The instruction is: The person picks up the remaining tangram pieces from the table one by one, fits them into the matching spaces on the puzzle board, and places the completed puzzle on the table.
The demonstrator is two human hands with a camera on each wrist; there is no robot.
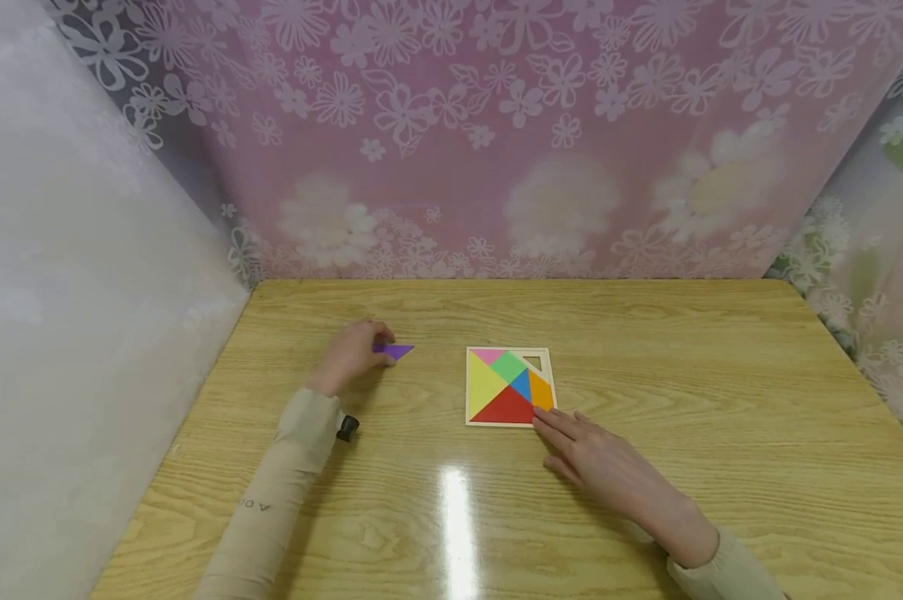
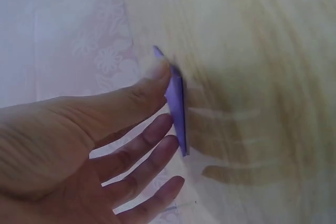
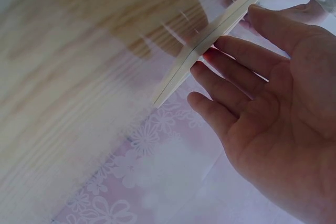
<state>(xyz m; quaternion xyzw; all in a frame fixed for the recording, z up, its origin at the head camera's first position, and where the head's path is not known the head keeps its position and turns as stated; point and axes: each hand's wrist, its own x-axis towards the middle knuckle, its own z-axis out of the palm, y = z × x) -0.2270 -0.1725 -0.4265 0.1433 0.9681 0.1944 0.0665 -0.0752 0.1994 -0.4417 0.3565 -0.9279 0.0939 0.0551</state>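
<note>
In the head view a square tangram tray (image 1: 467, 387) with a pale wooden rim lies on the table. Yellow (image 1: 484, 385), red (image 1: 504, 408), pink, green, blue and orange pieces fill most of it; a small triangular gap shows bare wood at its top right corner. Left of the tray, my left hand (image 1: 352, 353) pinches a purple triangle piece (image 1: 397, 351) between thumb and fingers; the left wrist view shows this purple piece (image 2: 177, 103) edge-on. My right hand (image 1: 597, 458) rests its extended fingertips on the tray's lower right corner, near the red and orange pieces.
The wooden table (image 1: 646, 350) reaches back to a pink flowered curtain (image 1: 451, 150). A pale sheet (image 1: 84, 292) hangs along the left side and another flowered cloth (image 1: 871, 275) on the right. A small black device (image 1: 348, 428) sits at the left wrist.
</note>
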